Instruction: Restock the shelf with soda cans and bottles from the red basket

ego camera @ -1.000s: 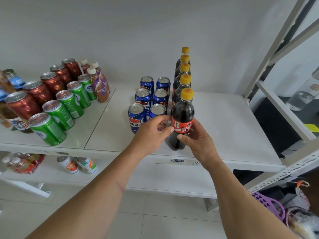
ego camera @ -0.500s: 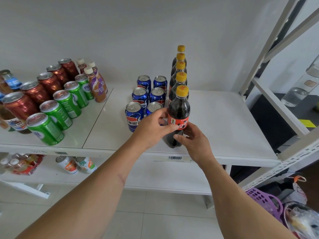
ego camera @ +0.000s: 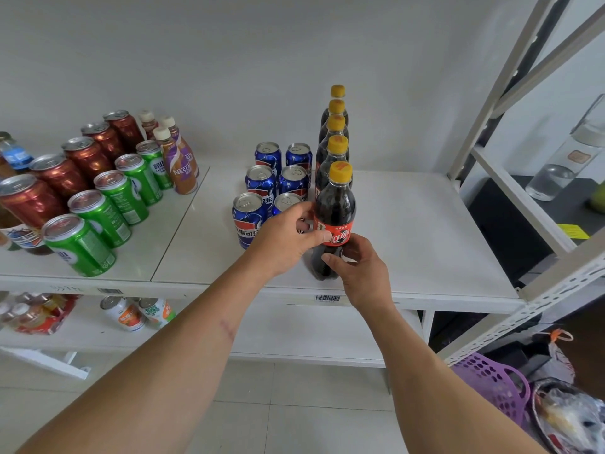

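Cola bottle (ego camera: 334,208) stands near shelf (ego camera: 425,224) edge, both hands gripping.

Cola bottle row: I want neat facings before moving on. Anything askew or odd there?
Nothing stands out. The front cola bottle stands upright in line with the row, label forward, left hand and right hand on it. Blue cans beside it are upright.

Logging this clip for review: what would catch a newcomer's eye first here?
Both hands, left hand and right hand, grip the front cola bottle of a yellow-capped row at mid-shelf. Blue cans stand just left of it; red cans and green cans line the far left.
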